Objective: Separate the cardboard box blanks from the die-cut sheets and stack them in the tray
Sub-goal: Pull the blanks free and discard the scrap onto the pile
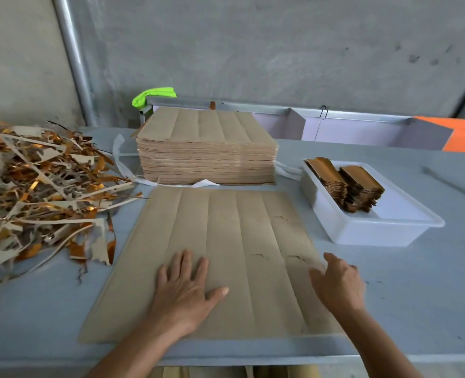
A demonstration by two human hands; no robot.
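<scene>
Tangled heap of grey-and-copper offcut strips (35,192) far left; my left hand (183,290) presses flat, fingers spread, on the creased brown die-cut sheet (225,241) lying on the grey counter (416,296); my right hand (337,285), fingers loose, touches its torn right edge; coppery folded blanks (345,184) stand stacked in the white plastic tray (375,230).

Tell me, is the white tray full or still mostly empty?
Mostly empty: the tray holds two short stacks of blanks at its far end.

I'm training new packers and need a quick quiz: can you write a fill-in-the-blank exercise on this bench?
1. The left hand lies flat on the ____ sheet.
2. The separated blanks stand in the ____ tray.
3. The scrap pile lies to the ____ of the sheet stack.
4. The right hand touches the sheet's ____ edge.

Missing words: cardboard; white; left; right
</scene>
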